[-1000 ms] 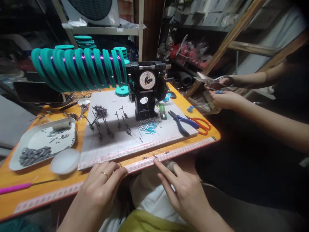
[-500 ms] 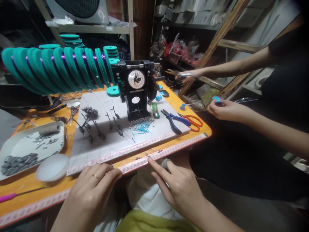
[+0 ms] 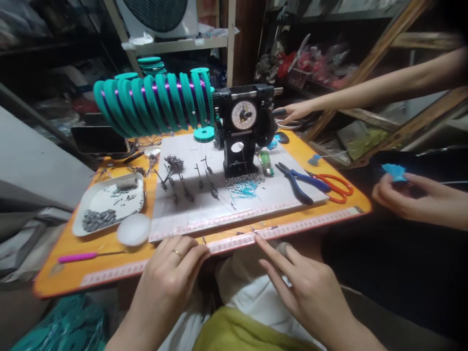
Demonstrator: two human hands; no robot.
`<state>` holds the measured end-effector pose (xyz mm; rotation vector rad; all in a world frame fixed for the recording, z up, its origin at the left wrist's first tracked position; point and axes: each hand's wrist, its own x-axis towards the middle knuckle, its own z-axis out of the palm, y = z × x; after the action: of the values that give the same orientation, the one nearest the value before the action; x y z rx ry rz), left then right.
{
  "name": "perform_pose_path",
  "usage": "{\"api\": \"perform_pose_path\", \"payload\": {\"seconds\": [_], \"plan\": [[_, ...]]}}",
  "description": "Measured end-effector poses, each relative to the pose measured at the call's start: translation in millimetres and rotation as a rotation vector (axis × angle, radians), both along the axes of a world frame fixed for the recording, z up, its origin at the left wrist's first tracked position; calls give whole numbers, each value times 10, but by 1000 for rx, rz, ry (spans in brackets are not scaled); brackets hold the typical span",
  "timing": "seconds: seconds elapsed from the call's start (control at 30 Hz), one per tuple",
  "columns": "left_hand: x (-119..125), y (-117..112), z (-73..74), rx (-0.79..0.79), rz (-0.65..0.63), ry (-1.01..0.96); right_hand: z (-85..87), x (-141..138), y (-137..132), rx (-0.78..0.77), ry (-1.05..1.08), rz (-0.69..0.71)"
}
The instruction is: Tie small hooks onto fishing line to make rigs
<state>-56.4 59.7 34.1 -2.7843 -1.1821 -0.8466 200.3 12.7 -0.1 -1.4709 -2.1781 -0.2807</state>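
My left hand (image 3: pixel 171 273), a ring on one finger, rests on the near edge of the orange table (image 3: pixel 109 253), fingers curled loosely over the measuring tape strip (image 3: pixel 234 240). My right hand (image 3: pixel 307 287) lies beside it, index finger stretched out with its tip on the strip near some small wire pieces (image 3: pixel 256 230). Neither hand visibly holds anything. Beyond them a white mat (image 3: pixel 226 204) carries a black winding machine with a dial (image 3: pixel 243 131) and a row of teal discs wound with purple wire (image 3: pixel 157 102).
Blue-handled pliers (image 3: pixel 300 183) and orange scissors (image 3: pixel 336 187) lie right on the mat. A white tray of grey parts (image 3: pixel 106 207), a white lid (image 3: pixel 133 229) and a pink-handled tool (image 3: pixel 80 256) sit left. Another person's hands (image 3: pixel 398 195) are at right, one reaching behind the machine.
The view has shifted, so the table sits further right in frame. The other person's far hand moved in behind the machine; the near hand drew back with a blue piece. My hands stayed put.
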Motion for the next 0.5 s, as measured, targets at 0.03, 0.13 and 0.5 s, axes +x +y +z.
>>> {"api": "perform_pose_path", "payload": {"seconds": [0.03, 0.13, 0.5], "plan": [[-7, -6, -3, -6, 8, -7, -1, -2, 3, 10, -8, -2], [-16, -19, -5, -19, 21, -15, -11, -4, 12, 29, -26, -6], [-14, -16, 11, -67, 20, -30, -46, 0, -3, 30, -14, -16]]}}
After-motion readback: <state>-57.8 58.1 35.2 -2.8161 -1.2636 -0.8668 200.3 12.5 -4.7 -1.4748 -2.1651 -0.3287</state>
